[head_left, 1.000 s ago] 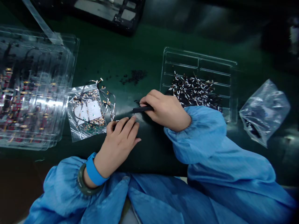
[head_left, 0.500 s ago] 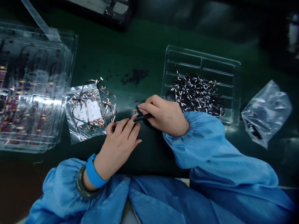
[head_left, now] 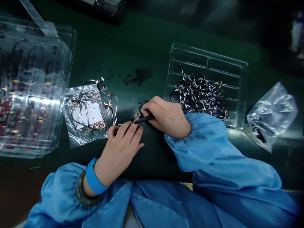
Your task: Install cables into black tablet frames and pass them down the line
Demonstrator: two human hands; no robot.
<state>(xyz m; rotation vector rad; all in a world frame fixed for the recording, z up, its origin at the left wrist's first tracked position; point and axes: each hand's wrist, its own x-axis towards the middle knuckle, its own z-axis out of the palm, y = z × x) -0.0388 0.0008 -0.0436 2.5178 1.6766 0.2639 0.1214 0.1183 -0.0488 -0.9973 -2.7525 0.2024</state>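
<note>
My left hand (head_left: 121,148) lies palm down on the table, its fingers bent close together over a thin flex cable. One gold-tipped end of the flex cable (head_left: 137,114) shows just beyond the fingertips; most of it is hidden. In my right hand (head_left: 166,117) a slim black tool (head_left: 144,120) is pinched, its tapered end pointing left and meeting the left fingertips. Left of my left hand, a clear zip bag (head_left: 73,136) has loose flex cables (head_left: 116,109) and small gold-ended parts on and around it.
Stacked clear trays (head_left: 54,126) with parts stand at the left. Small black pieces (head_left: 140,76) lie scattered beyond my hands. A clear compartment tray (head_left: 190,47) holds a heap of black-and-white strips (head_left: 201,93). Farther right is a clear plastic bag (head_left: 273,110). A dark device (head_left: 106,9) sits at the back.
The view has shifted slightly. My right fingers have curled a little more around the black tool, whose tip stays by my left fingertips. My left hand has barely moved.
</note>
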